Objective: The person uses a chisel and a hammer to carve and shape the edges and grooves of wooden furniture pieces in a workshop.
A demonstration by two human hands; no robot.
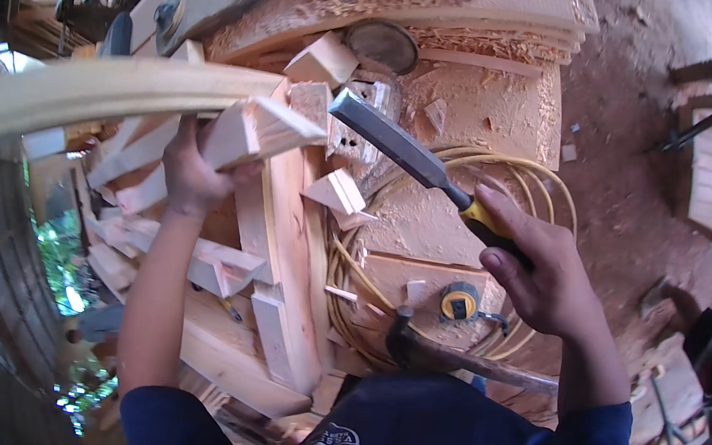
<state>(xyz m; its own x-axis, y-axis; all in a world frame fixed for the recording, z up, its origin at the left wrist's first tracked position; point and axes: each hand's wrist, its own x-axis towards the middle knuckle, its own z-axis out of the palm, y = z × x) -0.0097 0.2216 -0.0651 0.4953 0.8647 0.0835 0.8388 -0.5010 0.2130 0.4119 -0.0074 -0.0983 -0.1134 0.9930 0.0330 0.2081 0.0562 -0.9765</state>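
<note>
My left hand (pixel 192 170) grips a pale wooden piece (pixel 265 128) with a notched end, raised above the bench. My right hand (pixel 540 271) holds a chisel (pixel 394 146) by its yellow and black handle. The steel blade points up-left, its tip close to the notched end of the wood. A long curved pale batten (pixel 111 88) runs left from the held piece. Below lies a hammer (pixel 446 358) with a dark head, near my body.
A workbench (pixel 482 104) covered in sawdust and shavings carries small wood offcuts (pixel 337 193), a coil of yellow cable (pixel 508 176) and a yellow tape measure (pixel 458 302). Stacked pale wooden parts (pixel 272 302) lie at left. Reddish dirt floor (pixel 632 198) is at right.
</note>
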